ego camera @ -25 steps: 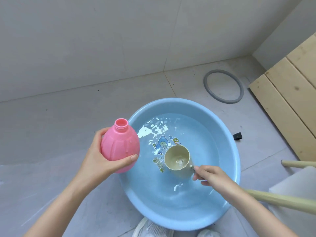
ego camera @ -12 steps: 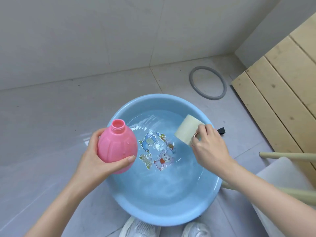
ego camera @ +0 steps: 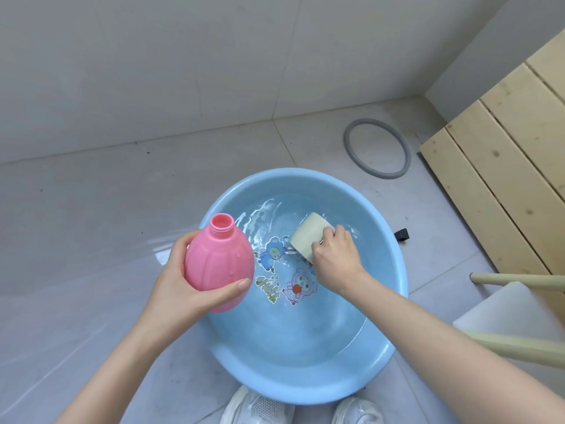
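One head cam, wide-angle, is looking steeply down from over the wearer's shoes [ego camera: 256, 408] at 6 o'clock. It's sitting close: left hand [ego camera: 186, 286] and right hand [ego camera: 336, 258] are landing mid-frame over the blue basin [ego camera: 382, 362]. Wall [ego camera: 214, 56] is filling 12, wooden slats [ego camera: 504, 185] are running off at 2.

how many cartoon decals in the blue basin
3: a blue figure by the pink bottle, a pink figure near the right hand, a green-yellow one left of it. The cup may hide more.
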A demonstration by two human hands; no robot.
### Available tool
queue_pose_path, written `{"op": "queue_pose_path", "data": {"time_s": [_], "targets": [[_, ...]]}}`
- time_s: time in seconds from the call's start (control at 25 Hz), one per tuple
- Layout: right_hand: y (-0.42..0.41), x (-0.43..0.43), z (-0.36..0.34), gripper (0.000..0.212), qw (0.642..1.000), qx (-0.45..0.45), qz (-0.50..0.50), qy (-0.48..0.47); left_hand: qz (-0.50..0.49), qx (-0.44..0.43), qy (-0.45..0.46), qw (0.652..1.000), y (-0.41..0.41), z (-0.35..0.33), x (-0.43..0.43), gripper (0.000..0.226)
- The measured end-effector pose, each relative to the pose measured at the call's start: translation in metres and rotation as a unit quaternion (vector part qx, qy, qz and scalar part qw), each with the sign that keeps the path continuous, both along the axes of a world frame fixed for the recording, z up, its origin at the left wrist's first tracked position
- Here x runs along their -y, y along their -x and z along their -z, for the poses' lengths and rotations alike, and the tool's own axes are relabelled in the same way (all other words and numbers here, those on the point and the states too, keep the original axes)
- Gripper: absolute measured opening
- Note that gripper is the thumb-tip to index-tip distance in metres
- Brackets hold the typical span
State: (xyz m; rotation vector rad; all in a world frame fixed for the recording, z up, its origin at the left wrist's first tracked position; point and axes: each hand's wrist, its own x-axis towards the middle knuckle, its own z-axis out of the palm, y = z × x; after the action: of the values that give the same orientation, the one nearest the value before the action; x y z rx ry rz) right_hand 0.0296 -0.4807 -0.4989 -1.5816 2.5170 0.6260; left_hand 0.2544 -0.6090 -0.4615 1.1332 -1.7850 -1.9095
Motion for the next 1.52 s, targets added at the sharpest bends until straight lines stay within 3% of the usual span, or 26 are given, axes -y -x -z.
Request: {"op": "queue_pose_path", "data": {"time_s": [0.08,0.24,0.4,0.84,1.04,1.24,1.44,1.52], "targets": [[-0.005,-0.004,0.009,0.018,0.997,0.028,0.070,-0.027,0.004,0.002,0.001,1.000,-0.001,0.000,0.001,0.086],[0.001,-0.010,0.009,0.033,0.966,0.178,0.187,-0.003,0.003,0.004,0.002,1.000,-0.003,-0.001,0.002,0.084],[0.002,-0.026,0.000,0.024,0.880,0.362,0.297,0.076,0.005,0.003,0.002,1.000,-0.003,-0.002,0.002,0.084],[-0.002,-0.085,-0.030,0.035,0.638,0.584,0.431,0.255,0.010,0.014,0.015,1.000,-0.001,-0.002,0.001,0.088],[-0.013,-0.102,-0.060,0.034,0.591,0.611,0.440,0.290,0.019,0.013,0.034,0.999,0.005,-0.001,-0.004,0.088],[-0.017,-0.110,-0.091,0.071,0.567,0.634,0.407,0.332,0.056,0.013,0.103,0.993,0.013,0.001,-0.011,0.090],[-0.013,-0.108,-0.120,0.062,0.575,0.625,0.340,0.404,0.073,0.035,0.195,0.977,0.023,0.016,-0.022,0.091],[-0.012,-0.107,-0.124,0.055,0.563,0.627,0.331,0.424,0.074,0.045,0.243,0.966,0.024,0.022,-0.027,0.092]]}}
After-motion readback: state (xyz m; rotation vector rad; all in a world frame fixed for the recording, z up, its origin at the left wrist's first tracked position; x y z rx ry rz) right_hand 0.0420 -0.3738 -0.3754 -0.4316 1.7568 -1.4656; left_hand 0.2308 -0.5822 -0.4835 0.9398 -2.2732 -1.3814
